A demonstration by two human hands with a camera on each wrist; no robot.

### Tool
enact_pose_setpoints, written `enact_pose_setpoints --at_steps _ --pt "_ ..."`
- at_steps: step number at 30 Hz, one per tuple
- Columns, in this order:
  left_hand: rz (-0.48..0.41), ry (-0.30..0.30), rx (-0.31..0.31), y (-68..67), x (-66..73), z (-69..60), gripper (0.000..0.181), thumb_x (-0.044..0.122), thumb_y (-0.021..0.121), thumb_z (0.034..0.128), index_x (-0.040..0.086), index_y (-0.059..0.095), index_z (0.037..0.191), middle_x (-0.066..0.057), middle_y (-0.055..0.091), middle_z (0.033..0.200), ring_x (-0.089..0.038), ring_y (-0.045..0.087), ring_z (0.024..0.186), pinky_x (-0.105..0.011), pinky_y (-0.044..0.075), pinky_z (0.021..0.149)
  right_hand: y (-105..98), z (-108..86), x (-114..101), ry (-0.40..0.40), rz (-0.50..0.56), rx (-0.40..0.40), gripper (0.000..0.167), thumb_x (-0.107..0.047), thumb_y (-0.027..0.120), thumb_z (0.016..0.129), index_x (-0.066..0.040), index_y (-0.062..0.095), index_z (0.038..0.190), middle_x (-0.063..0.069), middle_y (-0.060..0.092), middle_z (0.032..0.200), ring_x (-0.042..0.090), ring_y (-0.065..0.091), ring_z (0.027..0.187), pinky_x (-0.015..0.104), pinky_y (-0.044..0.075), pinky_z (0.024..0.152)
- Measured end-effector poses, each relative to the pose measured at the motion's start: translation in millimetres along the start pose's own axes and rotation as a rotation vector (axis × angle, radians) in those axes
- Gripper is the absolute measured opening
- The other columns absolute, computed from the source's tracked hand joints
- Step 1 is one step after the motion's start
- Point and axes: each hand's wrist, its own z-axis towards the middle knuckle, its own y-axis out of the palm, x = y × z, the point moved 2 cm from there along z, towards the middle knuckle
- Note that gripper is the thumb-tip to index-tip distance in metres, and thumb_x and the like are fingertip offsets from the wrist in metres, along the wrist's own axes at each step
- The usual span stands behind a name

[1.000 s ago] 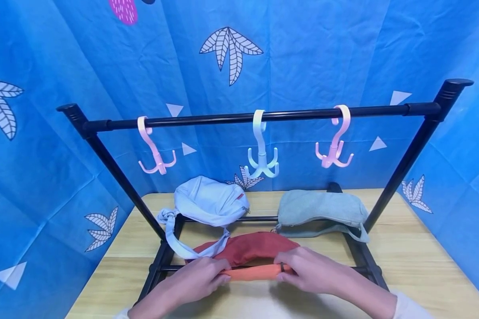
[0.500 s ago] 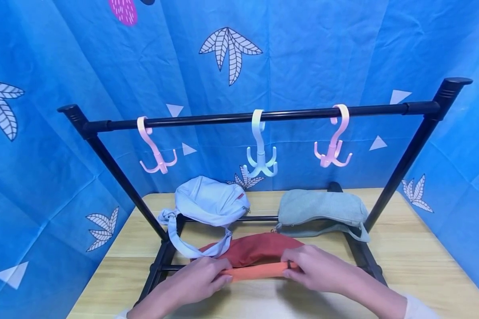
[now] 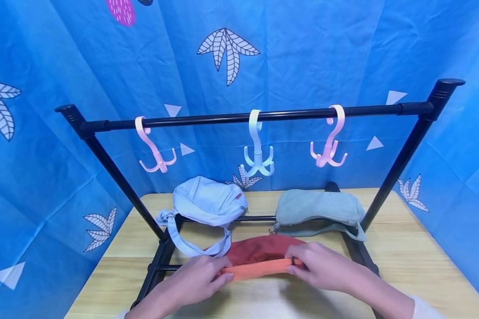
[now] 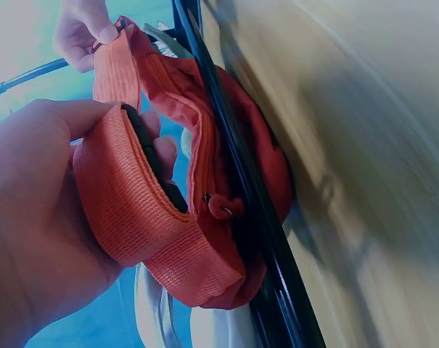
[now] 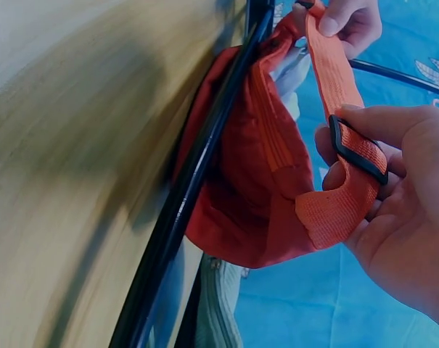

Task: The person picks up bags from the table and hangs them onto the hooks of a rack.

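Note:
A red waist bag (image 3: 259,249) with an orange webbing strap (image 3: 261,268) is by the rack's front lower bar. My left hand (image 3: 203,278) pinches the strap's left part between thumb and fingers, beside a dark buckle (image 4: 150,152) in the left wrist view. At the strap's other end, my right hand (image 3: 323,268) pinches it by a black slide buckle (image 5: 358,148). Between both hands the strap runs fairly straight, in front of the bag's body. A zipper pull (image 4: 223,206) shows on the bag. The curled fingertips are partly hidden behind the strap.
A black rack (image 3: 207,118) carries two pink hooks (image 3: 156,155) (image 3: 330,146) and one pale blue hook (image 3: 257,153). Behind the red bag lie a light blue bag (image 3: 209,199) and a grey-green bag (image 3: 319,207) on the wooden table (image 3: 415,266).
My right hand has moved slightly right and up, and the strap between the hands shows longer. My left hand keeps its grip nearly in place. The head view has shifted slightly.

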Motion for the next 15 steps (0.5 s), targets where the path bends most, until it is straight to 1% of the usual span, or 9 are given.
enact_pose_setpoints --at_steps 3,6,9,12,15 --pt "-0.02 -0.004 0.013 -1.3 1.8 0.9 0.022 0.04 0.061 0.1045 0.022 0.072 0.104 0.019 0.045 0.064 0.004 0.042 0.057 -0.017 0.036 0.053 -3 -0.9 0 -0.003 -0.007 0.013 0.007 -0.027 0.068 0.101 -0.021 0.067 0.099 -0.02 0.055 0.075 -0.008 0.044 0.062 0.015 0.045 0.06" --pt "-0.037 0.0 0.036 -2.7 4.2 2.2 0.021 0.039 0.062 0.1043 0.021 0.073 0.106 0.02 0.048 0.065 0.005 0.044 0.058 -0.016 0.037 0.053 -7 -2.0 -1 -0.001 -0.018 0.031 0.006 -0.025 0.069 0.1 -0.019 0.068 0.1 -0.019 0.056 0.076 -0.008 0.043 0.061 0.015 0.045 0.059" --pt "-0.055 -0.004 0.06 -5.2 7.2 3.1 0.019 0.037 0.063 0.1036 0.021 0.074 0.106 0.02 0.05 0.066 0.005 0.044 0.058 -0.016 0.038 0.053 -12 -2.4 -2 0.0 -0.038 0.057 0.005 -0.022 0.071 0.099 -0.018 0.068 0.1 -0.019 0.053 0.073 -0.008 0.04 0.059 0.015 0.043 0.056" --pt "-0.089 -0.031 0.076 -8.7 10.3 2.4 0.019 0.037 0.065 0.1028 0.021 0.073 0.106 0.019 0.05 0.067 0.004 0.045 0.056 -0.016 0.038 0.052 -15 -1.9 -4 0.008 -0.06 0.079 0.005 -0.022 0.072 0.099 -0.019 0.068 0.099 -0.019 0.048 0.07 -0.008 0.039 0.059 0.015 0.041 0.055" --pt "-0.146 -0.057 0.099 -11.4 13.4 -0.9 0.02 0.039 0.064 0.1029 0.021 0.072 0.106 0.02 0.051 0.065 0.004 0.045 0.054 -0.016 0.039 0.05 -19 -1.8 -7 0.027 -0.057 0.086 0.007 -0.026 0.07 0.1 -0.02 0.068 0.099 -0.018 0.048 0.072 -0.007 0.043 0.063 0.015 0.042 0.059"
